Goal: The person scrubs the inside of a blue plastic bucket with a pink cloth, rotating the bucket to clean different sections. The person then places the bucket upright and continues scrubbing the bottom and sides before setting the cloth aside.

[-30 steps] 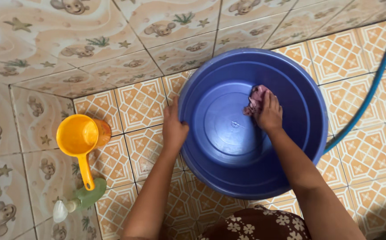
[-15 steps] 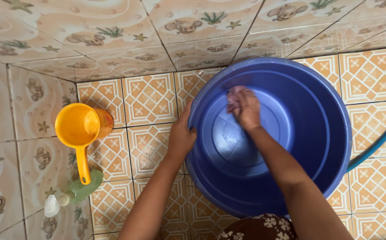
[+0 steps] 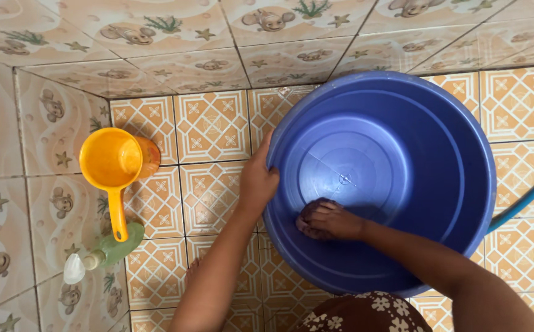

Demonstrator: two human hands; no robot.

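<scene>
The left hand (image 3: 257,181) grips the rim of the blue plastic basin (image 3: 427,184) on the tiled floor (image 3: 211,129). The right hand (image 3: 328,220) presses a mostly hidden cloth (image 3: 304,215) against the basin's inner near wall.

Upright blue basin (image 3: 402,184), floor-set

Both forearms are bare, with no sleeves, rings, bracelets or watch in view on the left hand (image 3: 257,184) or the right hand (image 3: 329,220). Below them shows a dark brown garment (image 3: 365,315) printed with small white flowers.
</scene>
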